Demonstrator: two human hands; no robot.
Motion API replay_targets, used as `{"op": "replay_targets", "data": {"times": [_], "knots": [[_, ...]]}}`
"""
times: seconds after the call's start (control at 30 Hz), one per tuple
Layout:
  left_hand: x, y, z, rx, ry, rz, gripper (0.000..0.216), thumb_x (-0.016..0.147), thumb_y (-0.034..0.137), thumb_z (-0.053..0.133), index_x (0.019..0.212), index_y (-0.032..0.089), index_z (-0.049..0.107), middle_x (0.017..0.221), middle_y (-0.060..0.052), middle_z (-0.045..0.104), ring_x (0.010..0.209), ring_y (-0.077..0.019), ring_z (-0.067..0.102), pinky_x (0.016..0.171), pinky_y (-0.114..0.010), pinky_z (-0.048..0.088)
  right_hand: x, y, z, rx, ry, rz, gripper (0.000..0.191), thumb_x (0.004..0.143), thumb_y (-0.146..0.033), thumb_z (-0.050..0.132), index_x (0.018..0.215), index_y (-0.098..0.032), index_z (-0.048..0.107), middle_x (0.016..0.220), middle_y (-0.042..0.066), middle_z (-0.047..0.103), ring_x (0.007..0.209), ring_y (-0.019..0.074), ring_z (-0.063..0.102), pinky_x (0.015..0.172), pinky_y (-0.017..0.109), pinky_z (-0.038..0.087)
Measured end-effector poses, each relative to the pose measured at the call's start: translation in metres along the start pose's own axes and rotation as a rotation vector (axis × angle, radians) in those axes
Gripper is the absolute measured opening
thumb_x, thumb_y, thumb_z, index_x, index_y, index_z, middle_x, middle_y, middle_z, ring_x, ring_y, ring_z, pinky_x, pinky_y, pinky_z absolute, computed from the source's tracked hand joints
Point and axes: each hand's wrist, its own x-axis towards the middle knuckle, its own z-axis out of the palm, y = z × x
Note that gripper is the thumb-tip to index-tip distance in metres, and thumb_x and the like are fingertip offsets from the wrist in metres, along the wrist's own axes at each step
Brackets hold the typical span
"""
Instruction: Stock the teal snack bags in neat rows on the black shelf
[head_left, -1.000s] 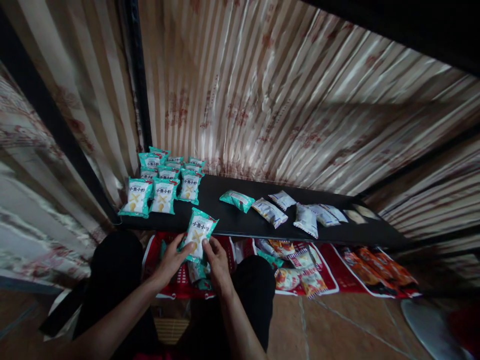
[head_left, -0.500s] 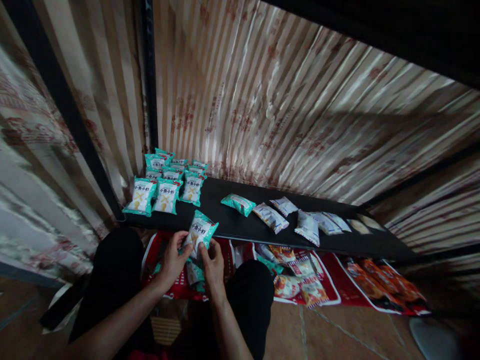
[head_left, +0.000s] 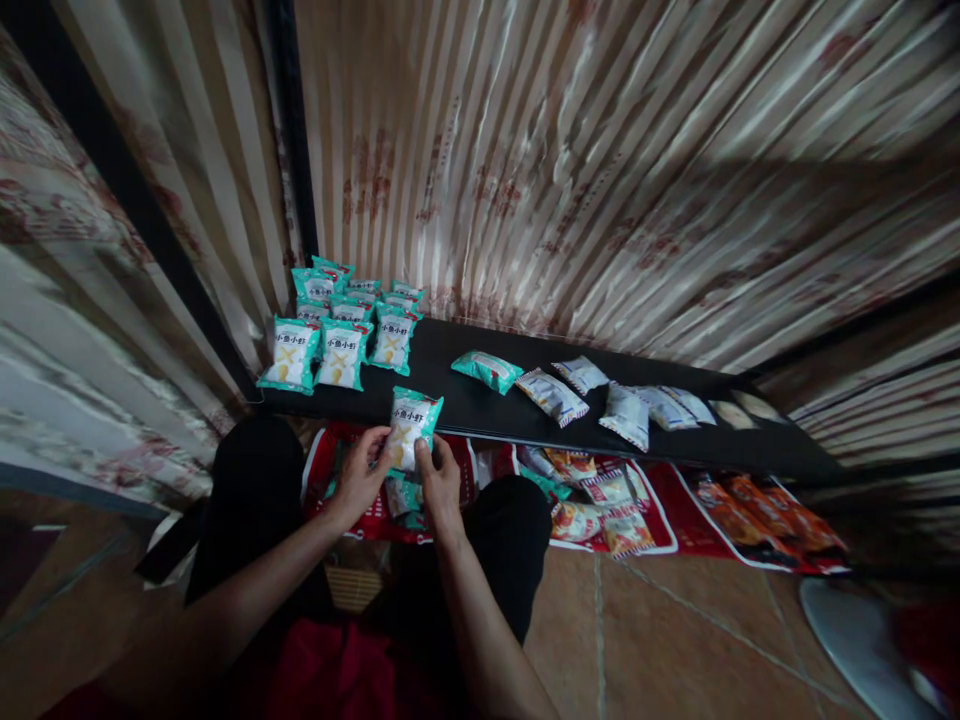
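A teal and white snack bag (head_left: 410, 425) is held upright between my two hands, in front of the black shelf's (head_left: 480, 415) near edge. My left hand (head_left: 362, 474) grips its left side, and my right hand (head_left: 439, 478) pinches its lower right with the thumb on the front. Several matching snack bags (head_left: 342, 355) stand in rows at the shelf's left end. One more teal bag (head_left: 487, 371) lies flat in the middle of the shelf.
White snack packets (head_left: 553, 396) lie along the shelf towards the right. Below it, red baskets (head_left: 671, 540) hold teal, white and orange packets (head_left: 757, 515). Dark posts (head_left: 294, 130) and a striped curtain (head_left: 480, 170) enclose the shelf. My knees (head_left: 517, 540) are close beneath.
The view has tilted down and shifted slightly. The held bag now stands more upright between my hands; the bags on the shelf stay in place.
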Motion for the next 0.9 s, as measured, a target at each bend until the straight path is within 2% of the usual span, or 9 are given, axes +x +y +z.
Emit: {"op": "replay_targets", "data": {"times": [0.17, 0.37, 0.63, 0.9], "knots": [[0.001, 0.001, -0.004, -0.023, -0.024, -0.015, 0.038, 0.077, 0.029, 0.056, 0.114, 0.019, 0.055, 0.119, -0.01, 0.059, 0.11, -0.0211, 0.056, 0.095, -0.036, 0.043, 0.005, 0.003, 0.0, -0.019, -0.043, 0.004, 0.045, 0.079, -0.052, 0.052, 0.104, -0.017, 0.063, 0.094, 0.007, 0.07, 0.083, 0.0211, 0.063, 0.073, 0.03, 0.05], [0.004, -0.009, -0.002, -0.092, -0.094, 0.001, 0.048, 0.076, 0.03, 0.057, 0.122, 0.019, 0.05, 0.128, -0.011, 0.054, 0.116, -0.022, 0.053, 0.096, -0.036, 0.043, 0.011, -0.001, -0.006, -0.035, -0.066, 0.03, 0.045, 0.078, -0.055, 0.053, 0.104, -0.02, 0.065, 0.097, 0.006, 0.071, 0.089, 0.0227, 0.064, 0.076, 0.032, 0.051], [0.011, -0.018, -0.005, -0.066, 0.002, 0.036, 0.045, 0.079, 0.026, 0.054, 0.123, 0.021, 0.051, 0.129, -0.009, 0.054, 0.118, -0.0206, 0.052, 0.1, -0.036, 0.04, 0.016, -0.018, -0.011, 0.04, -0.291, 0.041, 0.041, 0.075, -0.047, 0.063, 0.11, -0.025, 0.064, 0.108, 0.002, 0.069, 0.097, 0.0209, 0.063, 0.086, 0.034, 0.049], [0.022, -0.012, -0.007, 0.019, 0.051, 0.085, 0.041, 0.079, 0.025, 0.053, 0.12, 0.024, 0.056, 0.124, -0.007, 0.056, 0.114, -0.0196, 0.053, 0.101, -0.037, 0.039, 0.035, -0.027, -0.006, -0.181, -0.254, -0.018, 0.037, 0.071, -0.04, 0.067, 0.103, -0.022, 0.067, 0.101, 0.004, 0.071, 0.092, 0.0245, 0.064, 0.083, 0.037, 0.049]]}}
